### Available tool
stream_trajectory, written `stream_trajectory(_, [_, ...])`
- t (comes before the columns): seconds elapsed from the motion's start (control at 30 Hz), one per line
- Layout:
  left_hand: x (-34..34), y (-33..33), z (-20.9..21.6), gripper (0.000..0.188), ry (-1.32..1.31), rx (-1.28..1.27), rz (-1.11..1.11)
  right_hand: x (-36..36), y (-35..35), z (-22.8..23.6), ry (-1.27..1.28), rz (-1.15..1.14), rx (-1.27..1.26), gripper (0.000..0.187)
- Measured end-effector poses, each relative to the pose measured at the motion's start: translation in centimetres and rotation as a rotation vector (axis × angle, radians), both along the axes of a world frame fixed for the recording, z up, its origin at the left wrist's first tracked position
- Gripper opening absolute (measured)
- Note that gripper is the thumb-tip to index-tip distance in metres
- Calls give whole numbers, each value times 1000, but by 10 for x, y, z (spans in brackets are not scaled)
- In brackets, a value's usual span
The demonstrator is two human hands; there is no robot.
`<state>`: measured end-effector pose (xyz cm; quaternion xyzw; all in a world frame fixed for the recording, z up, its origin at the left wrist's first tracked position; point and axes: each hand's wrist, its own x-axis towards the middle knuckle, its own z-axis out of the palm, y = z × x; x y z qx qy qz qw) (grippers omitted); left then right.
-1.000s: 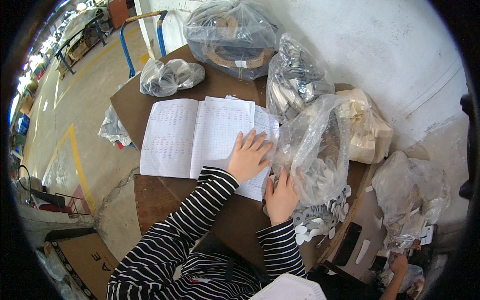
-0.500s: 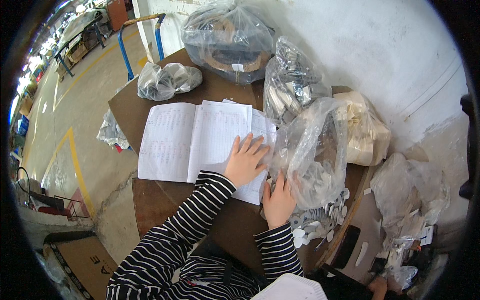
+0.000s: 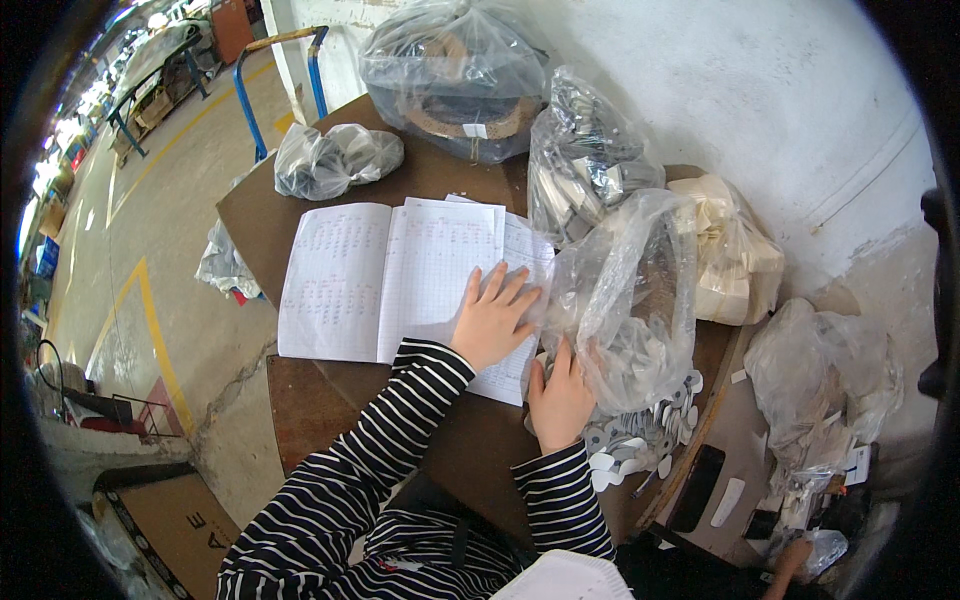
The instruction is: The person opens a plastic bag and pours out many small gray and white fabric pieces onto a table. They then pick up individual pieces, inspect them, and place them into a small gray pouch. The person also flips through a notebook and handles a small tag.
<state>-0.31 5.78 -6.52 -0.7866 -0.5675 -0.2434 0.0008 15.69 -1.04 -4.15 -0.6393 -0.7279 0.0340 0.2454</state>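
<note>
My left hand (image 3: 490, 322) lies flat with its fingers spread on the right side of an open notebook (image 3: 335, 285) and loose sheets under it. The notebook's grid pages carry handwriting. My right hand (image 3: 560, 405) rests just right of the papers, at the near left edge of a clear plastic bag (image 3: 645, 290). Its thumb and index finger are apart, while the other fingertips are partly covered by the plastic. Small flat grey and white pieces with rounded ends (image 3: 630, 455) lie in the bag and spill out on the table beside it.
Behind stand a large bag with dark and brown contents (image 3: 455, 95), a bag of metallic-looking parts (image 3: 580, 165) and a bag of cream blocks (image 3: 735, 260). A smaller knotted bag (image 3: 338, 160) sits back left. Another person's hand (image 3: 795, 556) is at lower right, near a black phone-like slab (image 3: 697, 488).
My hands keep their places on the papers and by the bag. The view has shifted slightly. At the lower right, the other person's hand has moved a little up and right.
</note>
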Motion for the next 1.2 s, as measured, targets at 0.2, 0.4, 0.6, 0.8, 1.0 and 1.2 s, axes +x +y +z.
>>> stream_trajectory(0.2, [0, 1, 0, 56, 2, -8, 3, 0, 0, 2, -26, 8, 21, 60])
stream_trajectory(0.4, [0, -1, 2, 57, 13, -35, 2, 1, -1, 3, -25, 20, 51, 60])
stream_trajectory(0.6, [0, 0, 1, 56, -19, 4, -5, 0, 0, 2, -34, 8, 60, 59])
stream_trajectory(0.8, [0, 1, 0, 56, -20, 1, -6, 0, 0, 1, -28, 15, 64, 59])
stream_trajectory(1.0, [1, 0, 2, 59, 23, -74, 10, 2, -1, 1, -14, 10, 34, 59])
stream_trajectory(1.2, [-3, -3, 4, 61, 13, -82, 6, -3, -1, 6, -11, 23, 58, 58])
